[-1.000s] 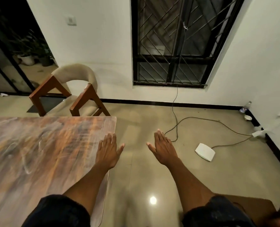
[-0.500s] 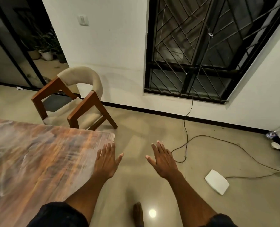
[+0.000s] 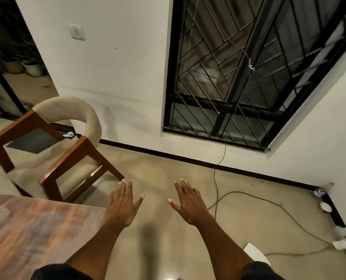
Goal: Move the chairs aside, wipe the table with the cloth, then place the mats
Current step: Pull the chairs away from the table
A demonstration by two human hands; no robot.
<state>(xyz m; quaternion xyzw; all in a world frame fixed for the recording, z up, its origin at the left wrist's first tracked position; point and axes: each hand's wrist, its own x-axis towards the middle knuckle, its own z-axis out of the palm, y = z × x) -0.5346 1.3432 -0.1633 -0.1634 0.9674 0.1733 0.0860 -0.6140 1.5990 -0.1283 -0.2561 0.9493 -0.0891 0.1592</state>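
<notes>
A wooden chair (image 3: 53, 150) with a curved beige padded back and beige seat stands at the left, just beyond the far end of the wood-grain table (image 3: 32, 233). My left hand (image 3: 122, 203) is stretched forward, palm down, fingers straight, over the floor past the table's right corner and just right of the chair's front leg. My right hand (image 3: 188, 203) is held out beside it, also flat and empty. Neither hand touches the chair. No cloth or mats are in view.
A black cable (image 3: 255, 199) loops across the tan floor from the barred window (image 3: 245, 73). A white flat box (image 3: 256, 253) lies at the lower right, with small items (image 3: 325, 206) along the right wall. A glass door (image 3: 4, 77) opens at the far left.
The view has moved forward and turned up toward the wall, so the chair looks closer and less of the table shows. Both hands stay outstretched and flat, now nearer the chair.
</notes>
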